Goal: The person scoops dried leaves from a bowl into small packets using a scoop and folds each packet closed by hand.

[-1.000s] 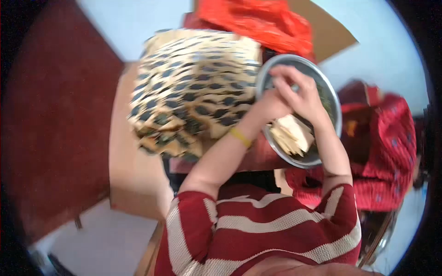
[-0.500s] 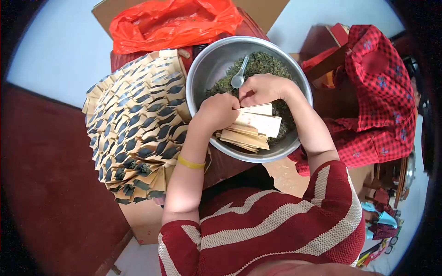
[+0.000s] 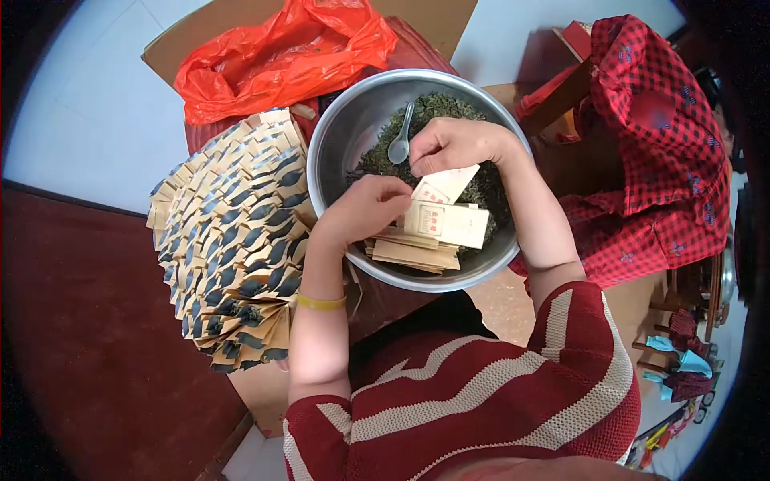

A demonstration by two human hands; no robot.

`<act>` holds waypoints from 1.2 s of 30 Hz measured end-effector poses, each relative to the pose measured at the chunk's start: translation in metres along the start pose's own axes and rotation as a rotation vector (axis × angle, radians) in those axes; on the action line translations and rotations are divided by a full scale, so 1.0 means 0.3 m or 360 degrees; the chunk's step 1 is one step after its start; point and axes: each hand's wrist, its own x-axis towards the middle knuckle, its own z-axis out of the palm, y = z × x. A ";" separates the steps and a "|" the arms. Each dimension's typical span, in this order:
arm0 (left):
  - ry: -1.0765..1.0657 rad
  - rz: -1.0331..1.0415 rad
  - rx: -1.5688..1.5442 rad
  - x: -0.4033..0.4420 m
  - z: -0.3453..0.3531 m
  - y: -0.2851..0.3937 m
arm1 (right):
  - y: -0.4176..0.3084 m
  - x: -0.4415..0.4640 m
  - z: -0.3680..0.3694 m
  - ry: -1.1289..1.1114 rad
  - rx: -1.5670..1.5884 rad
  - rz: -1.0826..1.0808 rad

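Observation:
A metal bowl [image 3: 327, 120] holds dark green dried leaves [image 3: 449, 108], with a small clear spoon [image 3: 399, 147] lying on them. Several printed paper packets [image 3: 417, 255] lie in the near part of the bowl. My right hand [image 3: 461, 148] pinches one paper packet [image 3: 453, 184] by its upper edge, above the others. My left hand [image 3: 369, 207] is at the left side of the packets, fingers curled close to the held packet; whether it grips anything is hard to tell. To the left stand rows of open paper packets [image 3: 241, 216] with dark filling.
A red plastic bag [image 3: 281, 60] lies behind the bowl and the rows of packets. Cardboard [image 3: 441, 40] shows behind it. At the right, a red and black checked cloth [image 3: 658, 160] hangs over a chair. A dark red surface [image 3: 88, 321] is at the far left.
The view has steadied and shifted. My hands have drawn apart slightly, and one packet now stands tilted away from the others in my right hand.

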 end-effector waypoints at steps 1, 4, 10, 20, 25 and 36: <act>0.0048 0.0127 0.0012 -0.006 0.012 0.002 | -0.005 0.005 0.002 -0.0029 0.0020 0.0081; 0.0122 0.0199 0.0082 -0.011 0.007 0.018 | 0.025 0.038 0.015 0.0036 -0.0206 -0.0083; 0.0412 0.0230 0.0277 -0.012 0.028 0.020 | 0.001 0.078 0.068 0.1007 -0.1116 -0.0094; 0.0720 0.0392 0.1245 -0.010 0.061 0.043 | -0.045 0.114 0.128 0.1154 -0.0541 -0.0120; 0.0794 0.0388 0.0883 -0.010 0.046 0.044 | 0.003 0.114 0.050 0.1185 0.0268 -0.0366; 0.1033 0.0736 0.0525 0.007 0.026 0.015 | -0.021 0.041 0.004 0.0519 0.0692 -0.0098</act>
